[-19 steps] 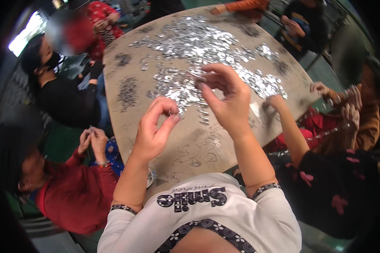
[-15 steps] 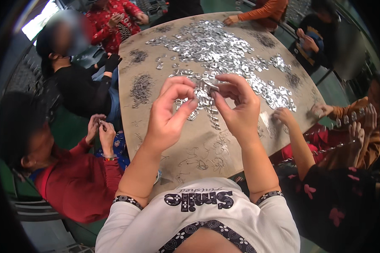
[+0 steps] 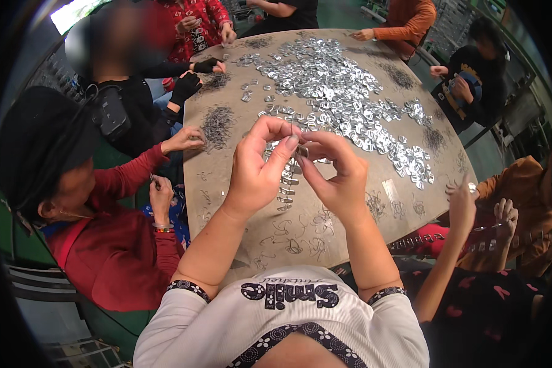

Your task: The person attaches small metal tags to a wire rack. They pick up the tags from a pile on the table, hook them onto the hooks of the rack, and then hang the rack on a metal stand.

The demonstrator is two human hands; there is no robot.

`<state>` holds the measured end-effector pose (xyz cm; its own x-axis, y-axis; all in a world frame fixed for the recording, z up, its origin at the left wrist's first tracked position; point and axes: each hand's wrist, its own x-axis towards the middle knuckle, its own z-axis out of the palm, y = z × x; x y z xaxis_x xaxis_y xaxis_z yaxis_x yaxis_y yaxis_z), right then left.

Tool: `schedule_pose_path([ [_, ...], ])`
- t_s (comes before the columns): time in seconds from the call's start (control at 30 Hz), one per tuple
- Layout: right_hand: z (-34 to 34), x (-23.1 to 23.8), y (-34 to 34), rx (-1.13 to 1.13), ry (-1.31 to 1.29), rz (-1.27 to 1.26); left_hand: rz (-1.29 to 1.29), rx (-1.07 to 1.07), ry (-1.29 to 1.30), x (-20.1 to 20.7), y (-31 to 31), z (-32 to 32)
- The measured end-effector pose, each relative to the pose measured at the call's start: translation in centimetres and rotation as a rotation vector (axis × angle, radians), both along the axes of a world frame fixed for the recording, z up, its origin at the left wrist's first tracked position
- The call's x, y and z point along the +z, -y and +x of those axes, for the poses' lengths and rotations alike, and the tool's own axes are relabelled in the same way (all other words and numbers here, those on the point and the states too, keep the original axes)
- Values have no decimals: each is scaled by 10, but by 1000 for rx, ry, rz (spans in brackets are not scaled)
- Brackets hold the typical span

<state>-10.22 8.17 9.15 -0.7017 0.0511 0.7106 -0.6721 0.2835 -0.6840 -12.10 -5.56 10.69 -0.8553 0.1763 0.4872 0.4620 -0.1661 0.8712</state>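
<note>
Above the near part of the table my left hand (image 3: pixel 251 175) and my right hand (image 3: pixel 340 175) meet at the fingertips. Both are closed in a pinch. Between thumb and fingers my right hand grips a small silver metal ring piece (image 3: pixel 302 150). What my left fingertips hold is mostly covered; a thin dark line, perhaps wire, shows there. Just below my hands a row of linked silver pieces (image 3: pixel 286 189) trails over the tabletop; its upper end is hidden. Bent thin wires (image 3: pixel 294 245) lie scattered nearer to me.
A large heap of silver ring pieces (image 3: pixel 325 76) covers the middle of the table (image 3: pixel 233 184). Piles of dark wire pieces (image 3: pixel 218 127) lie along its sides. Co-workers sit all round; a red-sleeved hand (image 3: pixel 187 139) reaches in at left, and a raised hand (image 3: pixel 462 199) is at right.
My hands have come together from slightly apart, fingertips now touching around the metal piece. The red-sleeved person has reached to a wire pile. The neighbour's hand at right has lifted off the table.
</note>
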Motion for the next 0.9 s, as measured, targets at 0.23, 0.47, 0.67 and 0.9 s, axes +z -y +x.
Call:
schedule_pose_path([
  [0.23, -83, -141, -60, -191, 479, -259, -39, 20, -135, 12, 14, 12],
  [0.47, -94, -234, -36, -386, 553, 404, -20, 3, -162, 23, 25, 20],
  [0.67, -110, -228, -38, -525, 503, 378, -48, 11, -145, 17, 27, 21],
  [0.9, -64, -56, -24, 82, 630, -182, -114, -8, -11, 4, 17, 14],
])
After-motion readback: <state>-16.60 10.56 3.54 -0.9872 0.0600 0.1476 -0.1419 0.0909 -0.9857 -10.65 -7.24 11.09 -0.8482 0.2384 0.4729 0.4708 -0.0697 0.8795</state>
